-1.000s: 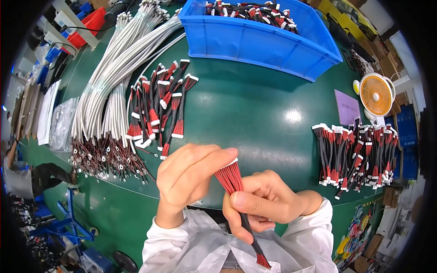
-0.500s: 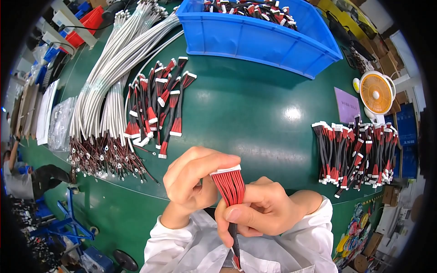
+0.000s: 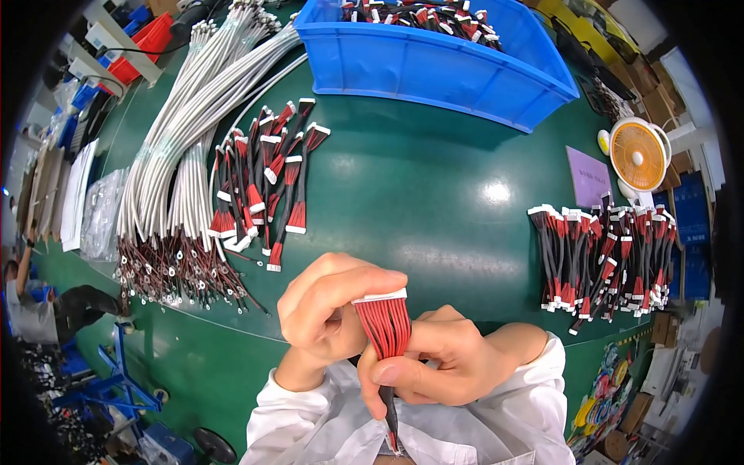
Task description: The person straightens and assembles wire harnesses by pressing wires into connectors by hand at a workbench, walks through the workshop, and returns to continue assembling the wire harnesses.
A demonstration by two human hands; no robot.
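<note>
The left hand (image 3: 329,306) has its fingertips at the white connector (image 3: 380,295) on the upper end of a short cable (image 3: 385,325), the index finger lying along the connector's top edge. The right hand (image 3: 442,356) pinches the same cable lower down, thumb in front, about where the red wires run into the black sleeve (image 3: 390,403). The cable is in the air between the hands, close to the person's chest, its lower end hanging over the white clothing.

What has just changed is the cable's angle: it slanted across the view and now runs almost straight up and down, with the connector nearly level. The row of red wires shows broad and fanned out, so it seems easier to look over. The grip is much the same, one hand at the connector and the other on the wires.

Beyond the hands, the green surface (image 3: 403,194) carries a loose pile of similar cables (image 3: 267,170) beside long white cables (image 3: 186,116). A blue bin (image 3: 434,70) with more short cables stands at the far side, and a denser row (image 3: 601,256) lies to the right, near a purple card (image 3: 589,177) and an orange fan (image 3: 638,155).
</note>
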